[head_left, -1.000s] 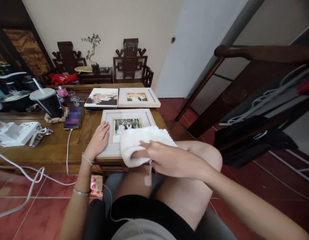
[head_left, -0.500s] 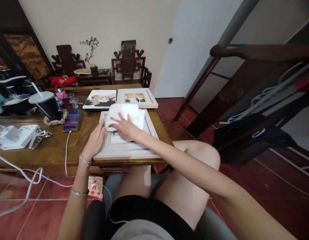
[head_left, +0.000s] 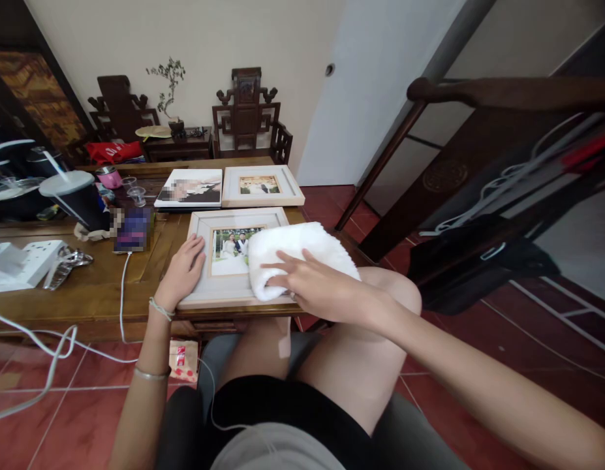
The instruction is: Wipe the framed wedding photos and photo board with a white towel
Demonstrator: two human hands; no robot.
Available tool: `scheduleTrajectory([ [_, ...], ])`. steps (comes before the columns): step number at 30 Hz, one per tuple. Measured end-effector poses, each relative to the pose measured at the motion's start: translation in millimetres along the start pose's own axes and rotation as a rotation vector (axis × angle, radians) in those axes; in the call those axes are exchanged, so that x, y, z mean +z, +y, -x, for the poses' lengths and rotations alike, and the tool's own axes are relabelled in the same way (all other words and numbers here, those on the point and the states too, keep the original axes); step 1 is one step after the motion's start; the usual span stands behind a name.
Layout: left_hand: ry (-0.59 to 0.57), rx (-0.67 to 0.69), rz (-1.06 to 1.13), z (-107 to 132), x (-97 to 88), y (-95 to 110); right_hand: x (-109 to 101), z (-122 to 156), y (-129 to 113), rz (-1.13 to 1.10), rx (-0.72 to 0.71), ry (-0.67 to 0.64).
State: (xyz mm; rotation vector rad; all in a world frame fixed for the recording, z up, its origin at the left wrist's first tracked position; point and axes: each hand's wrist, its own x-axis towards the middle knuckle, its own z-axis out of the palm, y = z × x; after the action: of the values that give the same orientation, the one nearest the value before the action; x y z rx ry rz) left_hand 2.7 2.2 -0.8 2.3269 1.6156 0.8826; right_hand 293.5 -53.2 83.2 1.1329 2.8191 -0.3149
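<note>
A picture frame [head_left: 199, 290] with a pale wooden rim lies flat at the table's near edge, a wedding photo [head_left: 228, 251] in its middle. My left hand [head_left: 182, 267] rests on the frame's left rim, fingers stretched out and laid over it. In my right hand [head_left: 307, 281] is a folded white towel [head_left: 307, 245], pressed over the frame's right part. The fingers spread across its top, and the thumb sits by the fold. The towel hides the photo's right side and reaches past the frame's right edge.
Behind lie a second frame [head_left: 287, 196] and a white-edged photo panel [head_left: 189, 186]. To the left are a lidded cup [head_left: 77, 202], a phone [head_left: 133, 232] on a white cable [head_left: 123, 294], and a power strip [head_left: 31, 264]. A dark wooden rack [head_left: 429, 130] stands on the right.
My right hand has moved the towel right and toward me, from the frame's upper middle to its right side, uncovering the photo. My left hand stays at the left rim.
</note>
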Motion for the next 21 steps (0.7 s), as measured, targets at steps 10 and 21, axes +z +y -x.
scheduleTrajectory([
  [10,0.006,-0.012,0.000,0,0.7,-2,8,-56,-44,-0.022,-0.101,0.001],
  [21,-0.035,0.047,-0.034,0,-0.5,-6,17,23,8,0.107,0.197,0.072],
])
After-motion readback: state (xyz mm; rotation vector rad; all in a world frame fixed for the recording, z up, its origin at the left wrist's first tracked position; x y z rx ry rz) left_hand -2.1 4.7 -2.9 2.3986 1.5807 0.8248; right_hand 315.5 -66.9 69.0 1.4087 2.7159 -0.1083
